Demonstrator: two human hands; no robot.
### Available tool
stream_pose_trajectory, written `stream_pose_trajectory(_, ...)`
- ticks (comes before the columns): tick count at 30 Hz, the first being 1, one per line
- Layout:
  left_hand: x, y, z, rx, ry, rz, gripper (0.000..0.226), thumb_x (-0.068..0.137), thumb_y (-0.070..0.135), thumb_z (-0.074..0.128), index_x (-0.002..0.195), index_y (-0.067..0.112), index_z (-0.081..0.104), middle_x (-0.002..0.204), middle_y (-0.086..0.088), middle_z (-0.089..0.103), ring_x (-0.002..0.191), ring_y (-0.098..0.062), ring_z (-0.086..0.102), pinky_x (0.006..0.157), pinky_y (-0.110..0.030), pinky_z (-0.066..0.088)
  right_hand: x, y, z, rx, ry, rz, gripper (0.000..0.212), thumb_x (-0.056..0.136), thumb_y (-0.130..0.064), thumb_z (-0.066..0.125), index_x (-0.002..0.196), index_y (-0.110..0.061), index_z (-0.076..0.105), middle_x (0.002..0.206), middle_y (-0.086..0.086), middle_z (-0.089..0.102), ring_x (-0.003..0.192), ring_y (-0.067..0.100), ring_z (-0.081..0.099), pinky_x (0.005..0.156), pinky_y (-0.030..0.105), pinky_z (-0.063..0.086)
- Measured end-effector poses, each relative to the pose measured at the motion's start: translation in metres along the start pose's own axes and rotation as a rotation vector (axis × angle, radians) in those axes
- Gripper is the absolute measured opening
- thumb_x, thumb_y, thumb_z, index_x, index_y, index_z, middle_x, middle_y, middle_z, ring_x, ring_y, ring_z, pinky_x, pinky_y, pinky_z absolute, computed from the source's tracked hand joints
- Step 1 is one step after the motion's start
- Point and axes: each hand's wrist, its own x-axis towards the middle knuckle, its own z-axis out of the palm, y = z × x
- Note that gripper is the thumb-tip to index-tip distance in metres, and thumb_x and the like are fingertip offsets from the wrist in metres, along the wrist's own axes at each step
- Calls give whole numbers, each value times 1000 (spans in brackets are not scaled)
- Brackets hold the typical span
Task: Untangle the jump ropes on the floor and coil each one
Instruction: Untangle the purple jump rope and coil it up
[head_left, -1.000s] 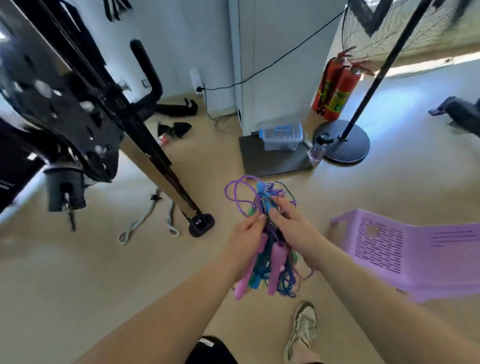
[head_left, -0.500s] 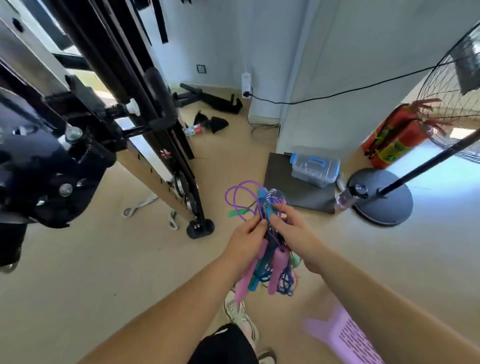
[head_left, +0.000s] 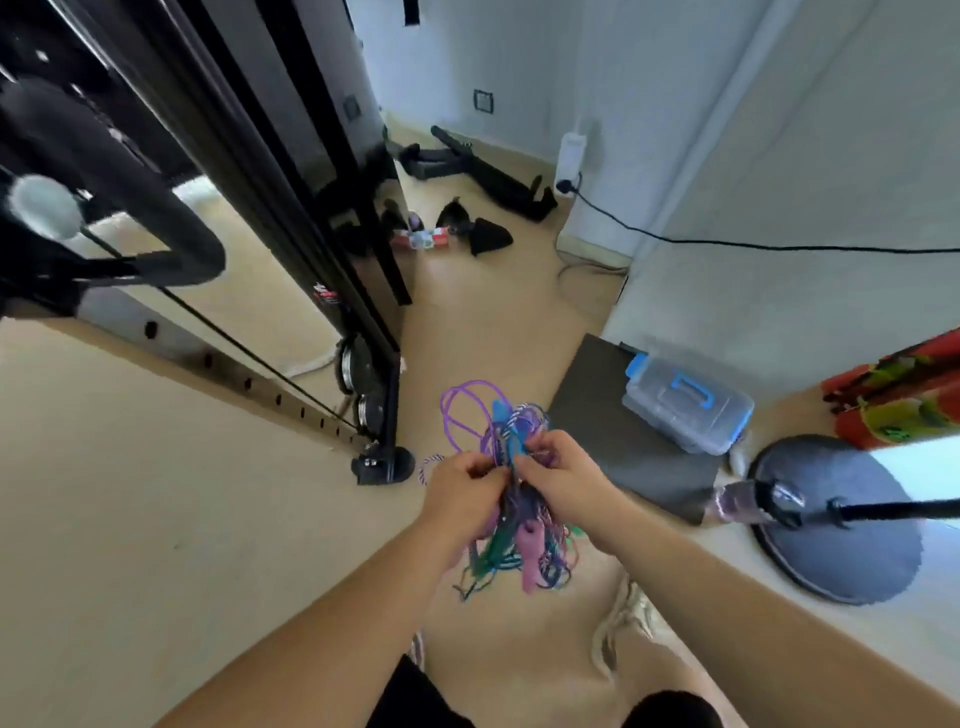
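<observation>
The ropes (head_left: 511, 499) are one knotted bundle, held in the air at about waist height, above the floor (head_left: 156, 519) and not lying on it. A purple loop (head_left: 460, 415) and a blue handle (head_left: 501, 418) stand up out of the top. A pink handle (head_left: 530, 553) hangs below among teal, blue and purple strands. A striped cord (head_left: 428, 465) curls out at the left. The left hand (head_left: 462, 496) grips the middle of the bundle, its fingers (head_left: 480, 470) curled round it. The right hand (head_left: 563, 475) is at the upper part, its fingers (head_left: 537, 447) bent and pinching a few strands just beside the blue handle; which rope they hold I cannot tell. I judge this to be the start of the untangling, as no rope is free and none is coiled. The next move calls for choosing one rope, most likely by a handle that shows. The left hand would steady the rest while the right feeds that handle back through the loops, since a hard pull would tighten the knot. Near the feet are a shoe (head_left: 623, 618), a dark mat (head_left: 613, 452) with a clear box (head_left: 685, 408) on it, a fan base (head_left: 836, 551) to the right and a rack foot (head_left: 382, 465) to the left.
</observation>
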Motion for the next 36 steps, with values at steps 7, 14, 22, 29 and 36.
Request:
stream_pose_trajectory(7, 123, -88, 77, 115, 156, -125, 20, 69, 29, 68, 72, 10, 70, 59, -2, 65, 58, -19, 56, 62, -35, 52, 144, 105, -7, -176, -147, 36, 6, 100, -12, 62, 106, -10, 63, 80, 0, 57, 63, 8, 50, 51, 8, 39)
stream_pose_trajectory(14, 260, -252, 119, 126, 132, -191, 15, 85, 18, 68, 72, 10, 64, 65, 2, 58, 63, -19, 51, 63, -29, 45, 292, 247, 38, -387, -236, 90, 24, 104, -26, 49, 81, -18, 50, 72, 2, 50, 64, 16, 44, 58, 28, 35)
stream_pose_trajectory(22, 344, -384, 140, 183, -28, -258, 39, 91, 10, 62, 54, 17, 52, 49, 2, 45, 58, -19, 43, 60, -25, 39, 388, 362, 88, -754, -393, 153, 24, 98, -20, 53, 75, -21, 47, 74, 3, 49, 70, 20, 42, 65, 31, 35)
stream_pose_trajectory(29, 344, -399, 134, 278, 5, -221, 40, 96, 25, 62, 61, 16, 46, 60, 4, 46, 71, -23, 47, 73, -35, 50, 392, 349, 98, -1003, -313, 87, 19, 98, -18, 54, 114, -9, 60, 87, 7, 61, 68, 18, 55, 53, 20, 43)
stream_pose_trajectory(36, 305, -327, 102, 102, 34, 35, 27, 90, 18, 68, 79, -6, 64, 71, -8, 51, 69, -16, 44, 68, -29, 40, 374, 268, 113, -764, -252, 17, 53, 101, -59, 45, 85, -12, 65, 86, 12, 73, 83, 32, 68, 69, 34, 48)
